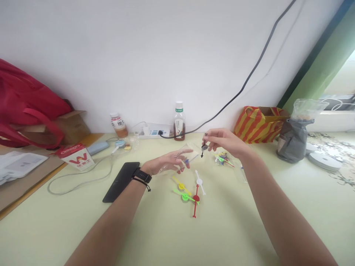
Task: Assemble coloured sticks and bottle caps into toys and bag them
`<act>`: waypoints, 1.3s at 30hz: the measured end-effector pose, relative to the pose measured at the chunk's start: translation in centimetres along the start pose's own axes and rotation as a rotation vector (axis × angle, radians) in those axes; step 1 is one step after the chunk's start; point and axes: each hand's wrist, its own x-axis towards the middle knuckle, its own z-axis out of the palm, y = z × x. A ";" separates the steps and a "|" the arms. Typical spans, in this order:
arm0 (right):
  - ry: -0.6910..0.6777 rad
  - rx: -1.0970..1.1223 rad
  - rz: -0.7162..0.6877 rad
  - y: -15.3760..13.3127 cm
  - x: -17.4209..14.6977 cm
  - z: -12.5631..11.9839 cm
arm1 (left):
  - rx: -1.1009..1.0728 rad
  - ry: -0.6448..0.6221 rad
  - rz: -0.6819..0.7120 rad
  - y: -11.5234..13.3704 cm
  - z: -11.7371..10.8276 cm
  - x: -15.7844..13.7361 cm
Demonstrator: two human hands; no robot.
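Observation:
My right hand [223, 141] pinches a black arrow spinner [204, 147] above the table, its arrowhead pointing down. To the left, my left hand [168, 162] grips a clear plastic bag [188, 150], and a blue arrow spinner [192, 160] shows in or against the bag. Below the hands lie loose spinners: a white one [199, 182], a yellow one [181, 186], a green one [185, 197] and a red one [196, 199]. The red and green spinners overlap at their arrows. Beyond my right wrist, a clear packet of mixed coloured spinners [222, 159] rests on the table.
A black phone [121, 181] lies beside my left wrist. Along the wall stand a power strip [155, 131], a dark tea bottle [179, 123] and another bottle [119, 126]. A striped bag [256, 124] and a grey bag [293, 142] are at right; a red-white box [76, 157] is left.

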 end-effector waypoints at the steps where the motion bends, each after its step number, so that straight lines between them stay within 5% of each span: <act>1: 0.057 -0.009 0.002 0.0 0.1 -0.1 | -0.006 -0.001 -0.006 -0.1 -0.1 0.0; 6: 0.367 0.100 -0.076 0.4 0.6 -0.6 | 0.004 -0.008 -0.030 -0.6 -0.7 -0.1; 9: 0.418 0.144 -0.062 0.3 0.8 -0.4 | 0.016 0.014 -0.039 -0.4 -0.6 0.0; 17: 0.290 0.101 -0.025 -0.3 0.9 2.1 | -0.038 0.062 0.017 0.0 0.1 0.1; 26: 0.174 -0.319 -0.091 0.3 1.1 3.5 | -0.052 0.106 0.076 0.4 0.4 0.3; 31: 0.132 -0.300 -0.119 -0.1 0.8 3.3 | -0.064 0.154 0.063 0.4 0.4 0.3; 36: -0.100 -0.267 -0.192 -0.3 0.6 3.5 | -0.085 0.145 0.045 0.4 0.4 0.3; 39: -0.076 -0.255 -0.278 -0.3 0.7 3.7 | -0.166 0.129 -0.007 0.1 0.3 0.4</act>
